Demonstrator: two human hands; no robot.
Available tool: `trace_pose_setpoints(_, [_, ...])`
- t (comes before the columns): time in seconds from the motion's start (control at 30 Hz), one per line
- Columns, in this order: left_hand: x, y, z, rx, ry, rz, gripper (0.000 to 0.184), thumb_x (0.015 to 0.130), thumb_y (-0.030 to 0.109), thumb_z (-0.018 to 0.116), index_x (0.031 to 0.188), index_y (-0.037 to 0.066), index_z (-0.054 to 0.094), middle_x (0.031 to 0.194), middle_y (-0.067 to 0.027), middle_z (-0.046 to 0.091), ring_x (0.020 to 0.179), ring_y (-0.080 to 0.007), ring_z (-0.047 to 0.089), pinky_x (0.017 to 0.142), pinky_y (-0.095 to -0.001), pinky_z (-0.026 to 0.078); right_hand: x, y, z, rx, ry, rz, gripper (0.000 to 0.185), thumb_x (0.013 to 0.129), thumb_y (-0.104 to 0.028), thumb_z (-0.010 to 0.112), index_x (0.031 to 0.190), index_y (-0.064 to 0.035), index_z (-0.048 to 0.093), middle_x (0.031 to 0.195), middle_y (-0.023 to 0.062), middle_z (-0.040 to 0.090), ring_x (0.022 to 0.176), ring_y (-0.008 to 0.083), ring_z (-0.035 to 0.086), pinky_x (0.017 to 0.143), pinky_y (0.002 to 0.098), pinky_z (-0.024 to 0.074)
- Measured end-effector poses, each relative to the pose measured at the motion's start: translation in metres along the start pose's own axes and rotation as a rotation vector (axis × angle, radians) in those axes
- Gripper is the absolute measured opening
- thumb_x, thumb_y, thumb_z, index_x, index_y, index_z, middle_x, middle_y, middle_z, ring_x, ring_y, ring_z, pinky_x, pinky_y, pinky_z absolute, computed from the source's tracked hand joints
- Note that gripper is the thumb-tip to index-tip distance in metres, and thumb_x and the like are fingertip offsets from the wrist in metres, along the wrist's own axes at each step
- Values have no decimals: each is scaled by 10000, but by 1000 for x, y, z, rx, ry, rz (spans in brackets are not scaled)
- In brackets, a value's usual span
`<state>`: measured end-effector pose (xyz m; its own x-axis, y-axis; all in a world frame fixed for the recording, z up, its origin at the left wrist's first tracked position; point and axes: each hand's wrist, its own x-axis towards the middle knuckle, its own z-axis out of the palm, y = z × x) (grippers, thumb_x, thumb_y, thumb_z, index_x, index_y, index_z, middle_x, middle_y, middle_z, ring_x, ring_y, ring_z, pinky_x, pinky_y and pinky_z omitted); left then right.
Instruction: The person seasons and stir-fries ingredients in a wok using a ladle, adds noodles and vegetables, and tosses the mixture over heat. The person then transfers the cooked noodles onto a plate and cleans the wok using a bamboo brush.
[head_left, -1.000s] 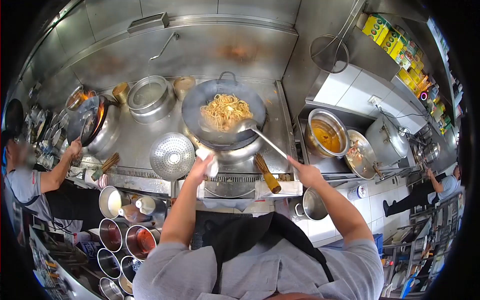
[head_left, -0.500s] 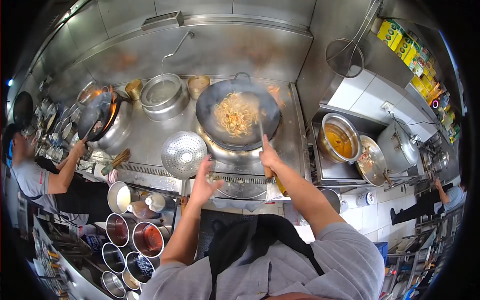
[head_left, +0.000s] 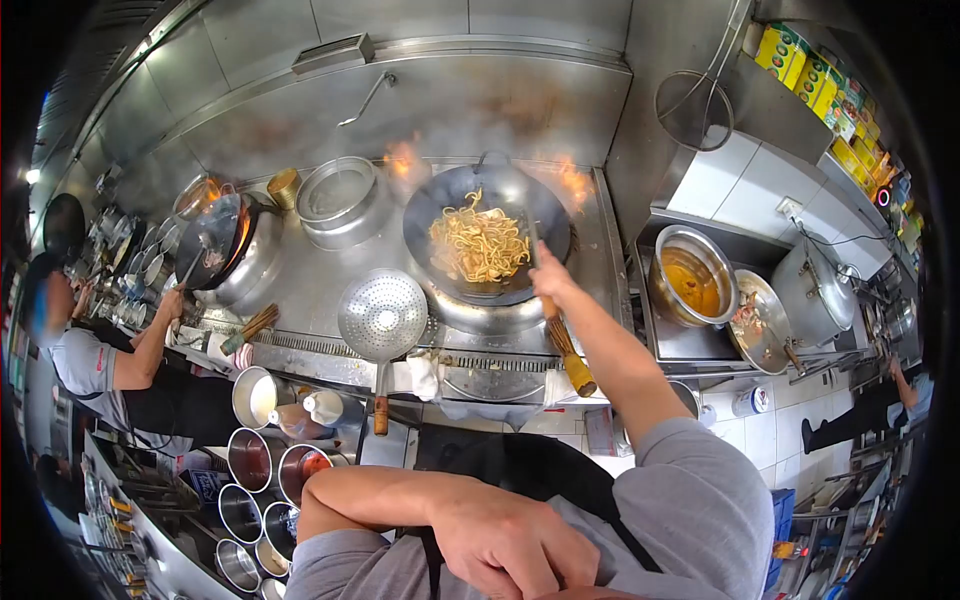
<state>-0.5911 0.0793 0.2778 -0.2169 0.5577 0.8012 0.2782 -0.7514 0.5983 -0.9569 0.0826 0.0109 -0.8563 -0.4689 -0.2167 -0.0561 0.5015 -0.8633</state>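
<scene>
Gripping a ladle in the right hand, nearer than the left hand to the noodles just leftward in the wok; slanting away, slightly left, along the ladle's long axis. Curling the left well apart, contents impossible to tell.

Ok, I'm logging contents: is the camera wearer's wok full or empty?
Partly full: noodles lie heaped in the wok, its dark sides showing around them.
</scene>
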Motion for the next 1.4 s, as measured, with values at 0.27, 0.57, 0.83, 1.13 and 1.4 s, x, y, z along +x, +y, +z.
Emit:
trace_pose_setpoints(0.27, [6, -7, 7, -14, 119, -53, 259, 975, 181, 589, 868, -53, 626, 856, -196, 619, 745, -372, 603, 659, -451, 489, -84, -10, -61, -942, -336, -290, 792, 903, -101, 493, 1521, -458, 149, 1141, 237, 631, 981, 359, 666, 876, 454, 525])
trace_pose_setpoints(0.57, [-5, 19, -23, 550, 96, -396, 257, 867, 274, 735, 903, 114, 538, 1015, -93, 592, 880, -293, 579, 752, -409, 442, -62, -1, -141, -935, -44, -150, 773, 896, -112, 530, 1497, -483, 216, 1212, 151, 638, 1080, 323, 642, 933, 452, 515])
trace_pose_setpoints(0.83, [-204, -80, -216, 1341, 743, -1282, 187, 830, 148, 702, 997, 80, 650, 969, -78, 654, 923, -273, 653, 828, -371, 509, -25, 15, 24, -520, -68, -18, 801, 851, -88, 528, 1551, -151, 143, 1172, 304, 612, 1107, 415, 609, 945, 468, 486])
trace_pose_setpoints(1.13, [-242, -128, -257, 1691, 876, -1244, 277, 967, 296, 491, 955, 57, 630, 995, -188, 640, 981, -383, 617, 837, -507, 495, -139, 24, -170, -1110, -220, -100, 823, 856, -88, 479, 1484, -529, 181, 969, 227, 674, 857, 391, 673, 778, 504, 528])
trace_pose_setpoints(1.4, [-205, -87, -190, 1901, 618, -1162, 369, 937, 389, 528, 778, 100, 694, 762, -138, 681, 740, -359, 669, 752, -496, 515, -228, -58, -229, -750, -385, -242, 812, 873, -70, 561, 1543, -354, 201, 812, 197, 623, 601, 311, 608, 637, 428, 517])
